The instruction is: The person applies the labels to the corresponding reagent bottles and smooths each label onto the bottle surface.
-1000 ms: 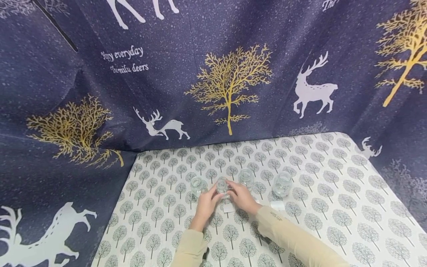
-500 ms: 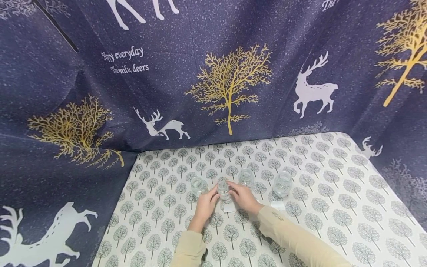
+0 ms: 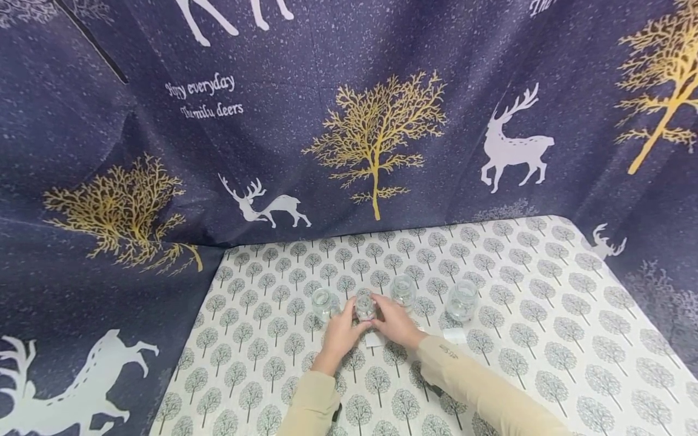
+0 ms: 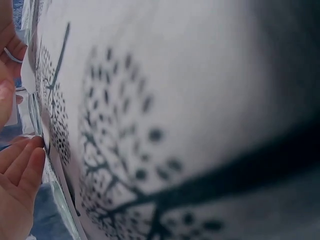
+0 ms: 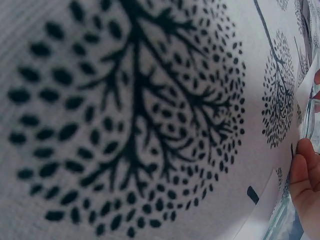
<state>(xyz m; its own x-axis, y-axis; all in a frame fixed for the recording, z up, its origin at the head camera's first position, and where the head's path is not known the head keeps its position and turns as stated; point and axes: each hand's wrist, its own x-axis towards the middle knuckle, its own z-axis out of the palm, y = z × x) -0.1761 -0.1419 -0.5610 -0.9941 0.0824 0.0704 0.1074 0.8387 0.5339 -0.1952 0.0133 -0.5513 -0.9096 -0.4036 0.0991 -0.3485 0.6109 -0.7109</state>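
Observation:
In the head view a small clear glass jar stands between both hands on the tree-print tablecloth. My left hand holds its left side, with the thumb along the near side. From the right, my right hand grips the same jar, and the two thumbs nearly meet in front of it. Another glass jar stands just left of the left hand. A further glass jar is behind the right hand. Only parts of the hands and glass show at the edges of the wrist views.
Farther right stands a larger glass jar. One white paper slip lies in front of the held jar, another white slip in front of the right jar. A dark blue deer-print cloth hangs behind the table.
Half a second ago the left thumb was drawn back beside the jar; now it reaches round the near side again. The jar sits in almost the same place, and the other jars have not moved.

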